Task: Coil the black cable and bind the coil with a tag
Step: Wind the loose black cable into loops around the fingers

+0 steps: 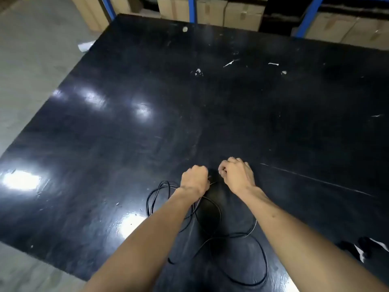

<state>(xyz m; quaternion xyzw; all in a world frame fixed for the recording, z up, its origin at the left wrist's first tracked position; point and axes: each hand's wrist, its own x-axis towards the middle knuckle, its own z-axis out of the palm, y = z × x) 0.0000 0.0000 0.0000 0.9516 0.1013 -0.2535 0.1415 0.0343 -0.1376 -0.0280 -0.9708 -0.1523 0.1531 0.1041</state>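
Observation:
A thin black cable (264,256) lies in loose loops on the glossy black table (189,112), near its front edge, partly under my forearms. My left hand (194,179) is closed in a fist above the loops, and strands of the cable run up into it. My right hand (236,173) is closed a short way to the right, its fingertips pinched together. What the right fingers pinch is too small and dark to make out. No tag is clearly visible.
Small white scraps (273,64) dot the far half of the table. Cardboard boxes (242,15) on blue racking stand behind the far edge. A grey concrete floor (31,70) lies to the left. Dark pieces with white strips (362,248) sit at the right front.

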